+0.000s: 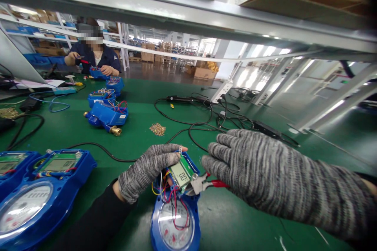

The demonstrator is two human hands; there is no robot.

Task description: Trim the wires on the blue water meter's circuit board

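A blue water meter [196, 219] with a round dial lies on the table in front of me. At its upper end is a green circuit board [185, 161] with a small lit-grey display [179, 174]. My left hand [147, 169], in a grey knitted glove, is closed on the board's left and top edges. Red, yellow, white and black wires [176, 200] loop from the board over the dial. My right hand [250, 168], gloved alike, is closed around red-handled cutting pliers [198, 185]. Their jaws reach the board's lower right corner; the palm hides most of the handles.
More blue meters [70, 204] stand at the left, and several [107, 115] farther back. A small pile of brass-coloured screws [157, 129] lies mid-table. Black cables [191, 127] run to a power strip [221, 91]. A co-worker [97, 57] sits opposite. A shelf beam [176, 11] crosses overhead.
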